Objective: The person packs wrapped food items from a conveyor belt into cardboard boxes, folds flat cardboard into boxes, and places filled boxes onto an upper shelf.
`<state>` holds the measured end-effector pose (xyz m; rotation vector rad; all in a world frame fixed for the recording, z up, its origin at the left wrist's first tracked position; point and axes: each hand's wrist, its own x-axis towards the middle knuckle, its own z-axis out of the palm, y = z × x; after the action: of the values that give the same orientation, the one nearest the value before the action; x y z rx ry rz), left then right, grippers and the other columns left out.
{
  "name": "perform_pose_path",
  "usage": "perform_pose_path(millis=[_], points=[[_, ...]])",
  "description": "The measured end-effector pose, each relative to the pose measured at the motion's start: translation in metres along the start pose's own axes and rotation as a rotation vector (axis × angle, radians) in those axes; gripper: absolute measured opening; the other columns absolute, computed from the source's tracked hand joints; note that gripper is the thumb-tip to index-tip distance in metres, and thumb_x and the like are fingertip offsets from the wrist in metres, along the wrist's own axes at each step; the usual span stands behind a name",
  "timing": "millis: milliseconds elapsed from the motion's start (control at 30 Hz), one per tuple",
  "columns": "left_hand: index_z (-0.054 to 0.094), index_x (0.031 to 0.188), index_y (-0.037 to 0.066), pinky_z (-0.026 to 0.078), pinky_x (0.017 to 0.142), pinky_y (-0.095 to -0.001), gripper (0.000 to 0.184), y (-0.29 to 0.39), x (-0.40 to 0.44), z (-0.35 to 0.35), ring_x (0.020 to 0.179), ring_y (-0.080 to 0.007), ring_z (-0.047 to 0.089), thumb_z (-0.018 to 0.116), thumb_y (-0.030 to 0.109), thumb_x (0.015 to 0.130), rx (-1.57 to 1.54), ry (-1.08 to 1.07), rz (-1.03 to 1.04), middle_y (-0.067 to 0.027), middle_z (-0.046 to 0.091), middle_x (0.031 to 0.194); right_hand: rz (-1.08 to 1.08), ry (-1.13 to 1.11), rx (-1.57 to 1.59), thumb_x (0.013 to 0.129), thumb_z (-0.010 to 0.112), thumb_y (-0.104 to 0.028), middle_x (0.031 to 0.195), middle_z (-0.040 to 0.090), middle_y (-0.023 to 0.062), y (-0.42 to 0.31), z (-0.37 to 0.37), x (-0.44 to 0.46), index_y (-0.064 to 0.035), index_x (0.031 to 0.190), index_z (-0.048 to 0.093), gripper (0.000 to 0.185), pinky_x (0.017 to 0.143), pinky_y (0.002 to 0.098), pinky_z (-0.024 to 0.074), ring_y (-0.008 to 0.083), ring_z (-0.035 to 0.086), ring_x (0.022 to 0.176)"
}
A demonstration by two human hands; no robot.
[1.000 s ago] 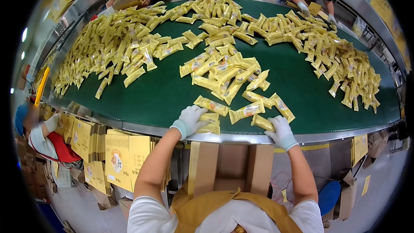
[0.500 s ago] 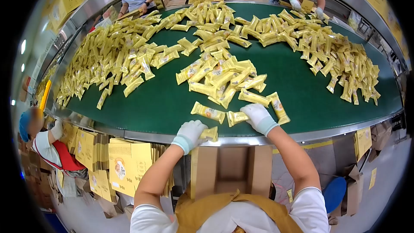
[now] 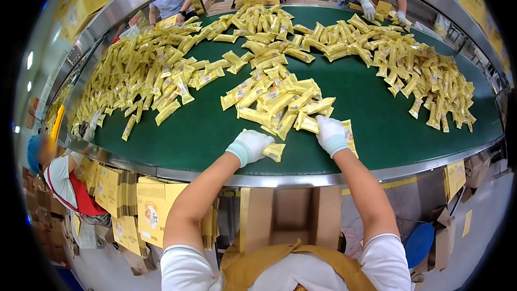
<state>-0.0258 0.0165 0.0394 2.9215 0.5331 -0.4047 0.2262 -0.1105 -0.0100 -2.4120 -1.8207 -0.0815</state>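
Note:
My gloved left hand (image 3: 251, 146) is closed round a yellow packet (image 3: 274, 152), whose printed end sticks out on its right. My gloved right hand (image 3: 330, 132) grips another yellow packet (image 3: 307, 123) at the near edge of the middle pile. Beside the right hand, a further packet (image 3: 349, 135) lies on the green belt (image 3: 204, 124), partly covered by the fingers. The middle pile of yellow packets (image 3: 274, 97) lies just beyond both hands.
Large packet heaps lie at the left (image 3: 140, 64) and right (image 3: 425, 70). An open cardboard box (image 3: 291, 210) stands below the metal edge (image 3: 269, 179). Flat yellow cartons (image 3: 153, 210) stand lower left. A co-worker in a red apron (image 3: 81, 194) reaches over the belt; others work across it.
My left hand has moved forward and right over the belt with a packet. The right hand has moved from a nearer packet to one at the pile. The co-worker at left now reaches the belt.

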Motion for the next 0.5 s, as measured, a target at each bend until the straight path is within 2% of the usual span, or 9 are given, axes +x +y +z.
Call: perform_pose_path(millis=[67,100,133,200,233,300,400,467,500], points=[[0.063,0.112,0.012,0.051,0.090,-0.0393,0.044,-0.001,-0.012,0.016,0.104,-0.0272,0.066,0.077,0.036,0.077,0.046,0.157,0.086,-0.0069,0.068,0.109,-0.093,0.124,-0.018,0.081,0.071,-0.016,0.093,0.070,0.0102,0.003,0.008,-0.007,-0.0083,0.093,0.056,0.021,0.082,0.0374,0.0525,0.0269,0.069,0.091],[0.062,0.113,0.011,0.051,0.091,-0.0386,0.048,0.000,-0.019,0.024,0.105,-0.0267,0.065,0.076,0.039,0.077,0.072,0.239,0.131,-0.0070,0.068,0.111,-0.102,-0.017,-0.044,0.082,0.073,-0.028,0.110,0.066,0.0146,0.002,0.005,-0.013,-0.0056,0.108,0.057,0.038,0.089,0.0387,0.0489,0.0286,0.064,0.104],[0.057,0.127,0.005,0.046,0.100,-0.0403,0.069,0.003,-0.029,0.026,0.114,-0.0291,0.059,0.074,0.049,0.076,0.092,0.242,0.159,-0.0117,0.062,0.119,-0.152,0.059,-0.040,0.081,0.075,-0.032,0.116,0.062,0.0164,-0.003,-0.005,-0.022,-0.0042,0.116,0.054,0.049,0.092,0.0403,0.0471,0.0299,0.061,0.109],[0.048,0.139,0.001,0.040,0.106,-0.0442,0.086,0.008,-0.048,0.046,0.120,-0.0325,0.052,0.075,0.052,0.075,0.162,0.514,0.239,-0.0171,0.056,0.121,-0.248,0.207,-0.034,0.079,0.077,-0.039,0.129,0.055,0.0200,-0.011,-0.017,-0.047,-0.0013,0.133,0.048,0.072,0.097,0.0435,0.0433,0.0325,0.054,0.118],[0.046,0.141,0.000,0.038,0.108,-0.0451,0.091,0.007,-0.053,0.048,0.122,-0.0335,0.050,0.076,0.053,0.073,0.161,0.486,0.234,-0.0179,0.055,0.123,-0.245,0.172,-0.026,0.074,0.080,-0.050,0.139,0.046,0.0226,-0.012,-0.014,-0.054,0.0021,0.148,0.033,0.102,0.101,0.0463,0.0390,0.0366,0.046,0.124],[0.043,0.144,-0.001,0.034,0.112,-0.0470,0.101,0.006,-0.058,0.051,0.125,-0.0353,0.047,0.079,0.056,0.069,0.158,0.430,0.223,-0.0196,0.053,0.127,-0.182,0.088,0.027,0.073,0.080,-0.050,0.140,0.046,0.0221,-0.009,-0.010,-0.053,0.0034,0.147,0.033,0.103,0.102,0.0450,0.0393,0.0360,0.047,0.124],[0.044,0.143,-0.001,0.033,0.114,-0.0462,0.107,0.012,-0.049,0.009,0.130,-0.0359,0.044,0.082,0.061,0.064,0.034,0.057,0.010,-0.0196,0.052,0.134,-0.032,-0.158,0.042,0.068,0.079,-0.060,0.132,0.055,0.0208,-0.013,-0.027,-0.042,0.0061,0.142,0.041,0.107,0.100,0.0427,0.0414,0.0348,0.051,0.119],[0.045,0.142,0.000,0.035,0.111,-0.0450,0.107,0.003,-0.042,0.027,0.125,-0.0362,0.047,0.086,0.058,0.062,-0.003,0.163,0.068,-0.0190,0.054,0.127,0.118,-0.471,-0.019,0.066,0.078,-0.065,0.125,0.060,0.0203,-0.027,-0.061,-0.035,0.0060,0.137,0.048,0.105,0.100,0.0416,0.0427,0.0341,0.054,0.117],[0.045,0.141,0.000,0.035,0.110,-0.0449,0.106,-0.001,-0.039,0.033,0.124,-0.0369,0.048,0.086,0.058,0.062,-0.002,0.175,0.092,-0.0201,0.054,0.127,0.116,-0.460,0.058,0.061,0.075,-0.071,0.117,0.065,0.0208,-0.021,-0.051,-0.036,0.0041,0.126,0.059,0.101,0.101,0.0429,0.0431,0.0369,0.055,0.116]])
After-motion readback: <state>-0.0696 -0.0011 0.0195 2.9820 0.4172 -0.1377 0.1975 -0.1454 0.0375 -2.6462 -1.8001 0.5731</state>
